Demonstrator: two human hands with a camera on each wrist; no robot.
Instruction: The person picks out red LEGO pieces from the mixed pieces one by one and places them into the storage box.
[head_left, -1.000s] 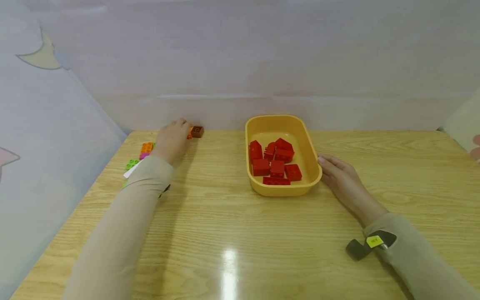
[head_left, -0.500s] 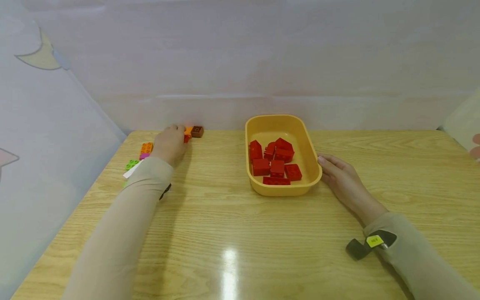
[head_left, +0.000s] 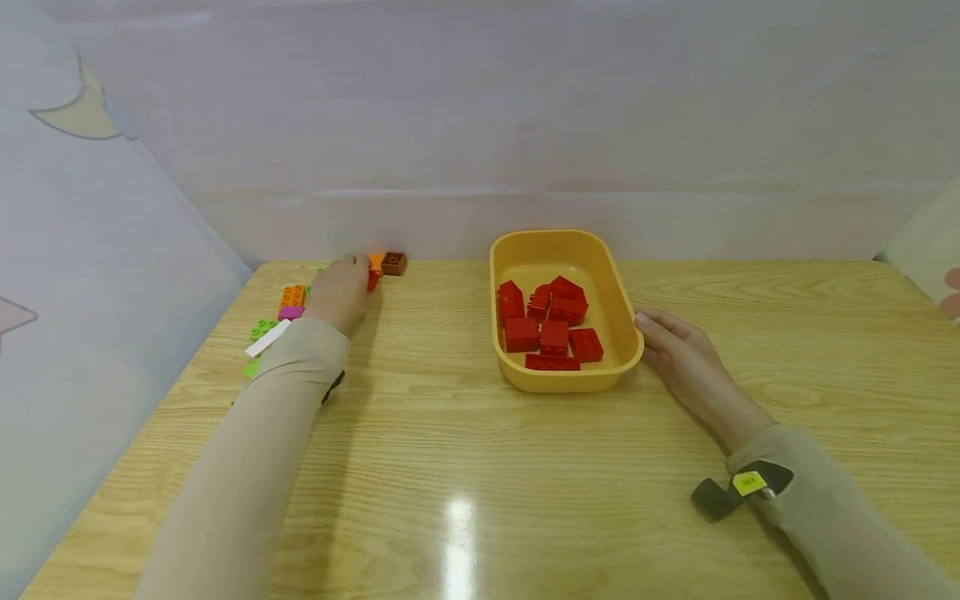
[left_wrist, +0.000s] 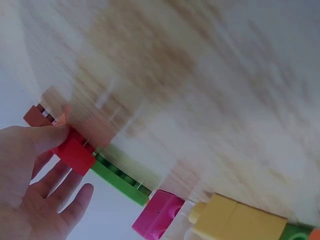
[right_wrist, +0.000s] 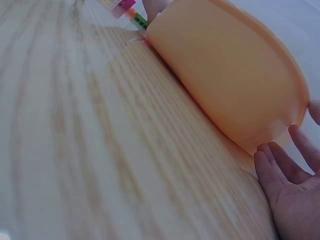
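Note:
At the far left of the table, my left hand (head_left: 341, 292) pinches a red toy brick (left_wrist: 76, 154). In the left wrist view the thumb lies over its near edge, with the other fingers behind it. In the head view the hand hides most of this brick. A yellow tub (head_left: 626, 333) stands mid-table, holding several red bricks (head_left: 553, 337). My right hand (head_left: 686, 362) touches the tub's right side, thumb at the rim. Its fingers (right_wrist: 270, 170) are fairly straight against the outer wall in the right wrist view.
Near the left hand sit a brown brick (head_left: 393, 263), an orange brick (head_left: 292, 297), a magenta brick (head_left: 291, 313), green bricks (head_left: 262, 329) and a white piece (head_left: 267, 339). A yellow brick (left_wrist: 240, 217) shows in the left wrist view. A pale wall covering (head_left: 450, 167) borders the back.
My left hand has drawn back slightly toward me from the orange and brown bricks, and the red brick has come into view beside its fingers. The right hand and tub have stayed put.

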